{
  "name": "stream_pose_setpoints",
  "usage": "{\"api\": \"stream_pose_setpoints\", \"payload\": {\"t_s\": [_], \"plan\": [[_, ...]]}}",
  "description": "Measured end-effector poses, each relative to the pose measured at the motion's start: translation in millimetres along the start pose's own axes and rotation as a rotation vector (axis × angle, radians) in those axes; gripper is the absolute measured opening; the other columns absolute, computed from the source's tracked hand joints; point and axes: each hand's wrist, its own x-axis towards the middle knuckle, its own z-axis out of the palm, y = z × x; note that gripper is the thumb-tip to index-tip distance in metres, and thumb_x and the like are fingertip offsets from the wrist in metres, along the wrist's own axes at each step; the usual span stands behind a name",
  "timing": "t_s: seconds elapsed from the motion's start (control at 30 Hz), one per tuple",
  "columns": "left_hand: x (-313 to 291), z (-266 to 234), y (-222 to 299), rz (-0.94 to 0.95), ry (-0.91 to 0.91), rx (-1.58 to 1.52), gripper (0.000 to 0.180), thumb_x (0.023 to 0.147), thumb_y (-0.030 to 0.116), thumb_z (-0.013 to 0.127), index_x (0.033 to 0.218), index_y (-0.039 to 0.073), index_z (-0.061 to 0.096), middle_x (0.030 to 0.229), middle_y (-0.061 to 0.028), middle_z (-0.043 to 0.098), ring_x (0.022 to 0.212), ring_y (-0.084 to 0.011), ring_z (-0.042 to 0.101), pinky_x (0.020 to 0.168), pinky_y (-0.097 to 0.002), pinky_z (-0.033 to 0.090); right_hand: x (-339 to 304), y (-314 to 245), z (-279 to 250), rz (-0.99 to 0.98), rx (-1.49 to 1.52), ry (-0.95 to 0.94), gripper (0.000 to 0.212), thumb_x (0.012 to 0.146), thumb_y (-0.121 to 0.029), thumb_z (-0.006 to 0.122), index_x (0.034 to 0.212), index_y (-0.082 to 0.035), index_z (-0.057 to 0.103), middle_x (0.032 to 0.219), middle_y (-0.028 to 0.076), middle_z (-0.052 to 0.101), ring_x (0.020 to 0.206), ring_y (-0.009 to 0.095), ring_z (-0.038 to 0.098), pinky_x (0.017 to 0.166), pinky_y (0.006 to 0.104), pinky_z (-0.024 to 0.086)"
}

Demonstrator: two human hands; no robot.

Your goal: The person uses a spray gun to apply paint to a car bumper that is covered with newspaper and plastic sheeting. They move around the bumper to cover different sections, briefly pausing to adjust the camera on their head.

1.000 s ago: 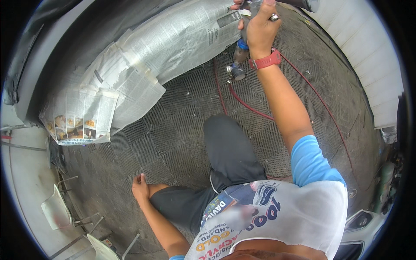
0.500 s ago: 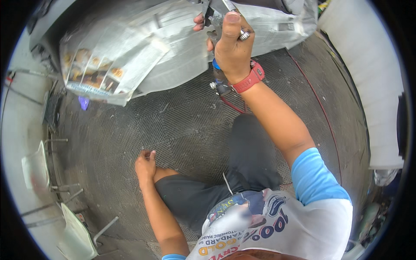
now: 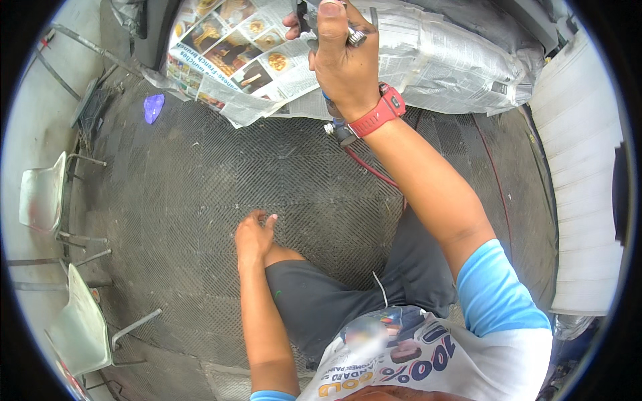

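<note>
High in the view, my right hand (image 3: 348,77) is wrapped round a spray gun (image 3: 356,38), its metal knob showing beside the thumb. The gun's front end is cut off by the top edge. A red air hose (image 3: 372,169) runs down from the fitting under its grip. Right beyond the gun spreads a newspaper covering (image 3: 455,63) over a large vehicle part. My left hand (image 3: 254,237) hangs empty by my bent left knee, its fingers loosely curved and the thumb apart.
The dark ribbed floor mat (image 3: 180,180) lies below me. Two pale chairs (image 3: 41,197) with metal legs stand at the left. A purple scrap (image 3: 154,107) is on the floor at the far left. White sheeting (image 3: 575,187) hangs along the right, near a thin red line (image 3: 493,160).
The view has shifted, so the newspaper covering sits higher and further right. My right hand keeps the spray gun near the top. My left hand appears slightly further right, with fingers looser.
</note>
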Motion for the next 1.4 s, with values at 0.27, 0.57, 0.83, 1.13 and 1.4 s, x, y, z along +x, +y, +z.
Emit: {"api": "stream_pose_setpoints", "payload": {"t_s": [0.27, 0.57, 0.83, 1.13, 1.4], "plan": [[1.5, 3.2, -15.6, 0.042, 0.038, -0.005, 0.046, 0.095, 0.039, 0.076, 0.122, 0.002, 0.076, 0.116, -0.0172, 0.079, 0.103, -0.0349, 0.076, 0.096, -0.0456, 0.057, 10.8, -22.5, 35.2, 0.091, -0.029, -0.111, 0.04, 0.114, -0.029, 0.05, 0.121, 0.004, 0.071, 0.084, 0.004, 0.072, 0.078, 0.01, 0.062, 0.071, 0.0311, 0.051], [6.3, 2.6, -5.8, 0.012, -0.055, -0.052, 0.046, 0.096, 0.037, 0.075, 0.125, 0.002, 0.075, 0.123, -0.0191, 0.077, 0.117, -0.0382, 0.072, 0.102, -0.0467, 0.054, -0.6, -11.7, -28.9, 0.065, -0.204, 0.018, 0.06, 0.115, -0.05, 0.038, 0.117, 0.003, 0.066, 0.103, 0.015, 0.078, 0.086, 0.018, 0.076, 0.05, 0.0246, 0.05], [12.7, 7.3, -19.3, 0.057, -0.021, -0.037, 0.044, 0.096, 0.037, 0.075, 0.122, 0.002, 0.076, 0.118, -0.0202, 0.078, 0.113, -0.0391, 0.073, 0.1, -0.0468, 0.055, -30.3, -45.4, -162.9, 0.04, -0.316, 0.286, 0.066, 0.111, -0.059, 0.044, 0.113, 0.003, 0.064, 0.1, 0.014, 0.076, 0.085, 0.019, 0.075, 0.051, 0.0255, 0.049], [10.9, -0.4, -20.7, 0.037, -0.027, 0.045, 0.041, 0.098, 0.034, 0.074, 0.123, 0.001, 0.075, 0.117, -0.0205, 0.078, 0.113, -0.0386, 0.073, 0.1, -0.0462, 0.055, -37.4, -75.9, -310.5, 0.033, -0.548, 0.445, 0.063, 0.114, -0.053, 0.039, 0.113, 0.004, 0.066, 0.097, 0.013, 0.076, 0.084, 0.019, 0.075, 0.05, 0.0271, 0.051], [1.6, -6.6, 8.0, -0.037, -0.035, 0.098, 0.044, 0.1, 0.034, 0.072, 0.127, -0.001, 0.073, 0.122, -0.0209, 0.076, 0.117, -0.0386, 0.071, 0.104, -0.0474, 0.053, -20.8, -89.3, -420.9, 0.101, -0.633, 0.573, 0.062, 0.115, -0.05, 0.039, 0.108, 0.005, 0.067, 0.093, 0.013, 0.076, 0.078, 0.019, 0.075, 0.047, 0.0273, 0.051]]}}
